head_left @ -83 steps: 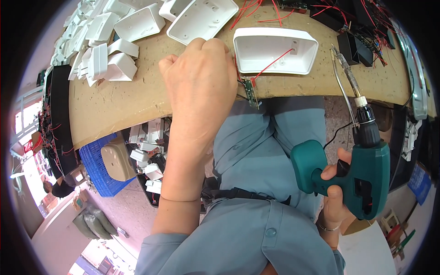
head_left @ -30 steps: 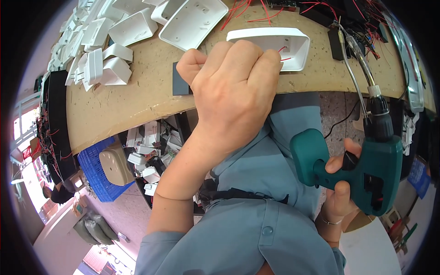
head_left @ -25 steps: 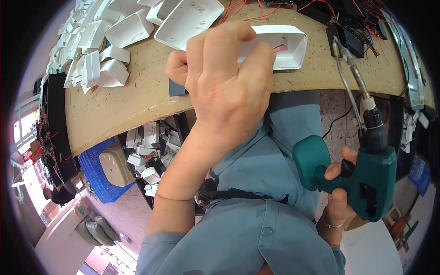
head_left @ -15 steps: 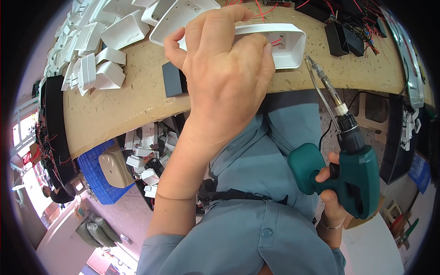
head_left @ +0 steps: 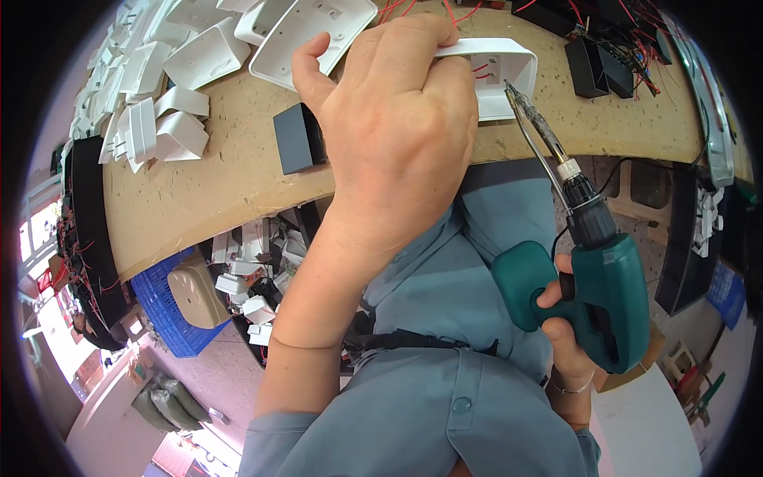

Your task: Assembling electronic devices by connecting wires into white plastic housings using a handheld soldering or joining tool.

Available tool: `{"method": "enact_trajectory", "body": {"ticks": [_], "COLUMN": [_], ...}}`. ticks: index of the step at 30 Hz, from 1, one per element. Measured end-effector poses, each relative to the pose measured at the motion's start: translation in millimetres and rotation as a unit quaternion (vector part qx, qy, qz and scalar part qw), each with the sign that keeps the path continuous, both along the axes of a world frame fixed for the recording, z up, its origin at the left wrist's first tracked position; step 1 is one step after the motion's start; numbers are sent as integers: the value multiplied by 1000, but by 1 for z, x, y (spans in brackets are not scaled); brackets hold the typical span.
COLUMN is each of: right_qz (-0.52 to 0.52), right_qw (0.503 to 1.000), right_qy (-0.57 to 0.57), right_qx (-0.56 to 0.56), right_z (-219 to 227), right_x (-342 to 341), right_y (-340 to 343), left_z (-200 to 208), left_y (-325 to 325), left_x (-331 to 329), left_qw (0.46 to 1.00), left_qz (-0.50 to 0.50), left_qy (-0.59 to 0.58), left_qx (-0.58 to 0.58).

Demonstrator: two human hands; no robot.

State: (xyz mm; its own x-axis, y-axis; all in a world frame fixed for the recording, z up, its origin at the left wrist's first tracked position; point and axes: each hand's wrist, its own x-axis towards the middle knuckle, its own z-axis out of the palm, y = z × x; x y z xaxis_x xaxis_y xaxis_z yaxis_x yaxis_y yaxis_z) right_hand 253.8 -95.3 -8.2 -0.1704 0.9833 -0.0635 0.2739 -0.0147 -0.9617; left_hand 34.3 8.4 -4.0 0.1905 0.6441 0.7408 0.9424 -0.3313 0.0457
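Note:
My left hand [head_left: 401, 131] is closed on a white plastic housing [head_left: 520, 67], gripping its upper rim. That housing rests tilted at the table's near edge, its hollow facing me, with red wires inside; my hand hides its left part. In my right hand [head_left: 568, 346] is a green pistol-shaped soldering gun [head_left: 616, 298], my fingers wrapped round its grip near the trigger. Its hot tip, with a thin metal feed tube alongside, points up and left in front of the housing's opening. Whether the tip touches anything inside, I cannot tell.
Another white housing [head_left: 314, 40] lies behind my left hand, and a black box [head_left: 299, 139] sits left of my wrist. White plastic parts [head_left: 171, 119] pile up at the left. Black boxes with wires [head_left: 588, 67] stand at the far right. Below the table is a blue crate [head_left: 163, 302].
The soldering gun has moved left and slightly up, bringing its tip from beside the housing to before its opening. The left hand and housing have shifted slightly.

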Motion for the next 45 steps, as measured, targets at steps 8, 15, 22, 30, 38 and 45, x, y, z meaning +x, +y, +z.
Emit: {"method": "enact_trajectory", "body": {"ticks": [8, 15, 22, 30, 38, 45], "right_qz": [2, -1, -4, -19, -15, 8], "right_qw": [1000, 998, 999, 1000, 1000, 1000], "right_qy": [-19, -10, -22, -12, 20, 8], "right_qx": [11, 55, 41, 20, 5, 10], "right_z": [1, -3, 0, 2, 4, 4], "right_x": [-2, -5, -6, -9, -10, -9], "right_y": [5, 9, 12, 14, 16, 18], "left_z": [-4, -8, -11, -12, -13, -15], "left_y": [4, 7, 9, 8, 8, 9], "left_x": [0, -1, -1, -1, -1, 0], "left_qw": [1000, 1000, 1000, 999, 999, 998], "left_qz": [-7, -13, -18, -23, -27, -33], "left_qy": [-12, -19, -26, -33, -43, -52], "left_qx": [2, 0, -1, -1, 2, 5]}}
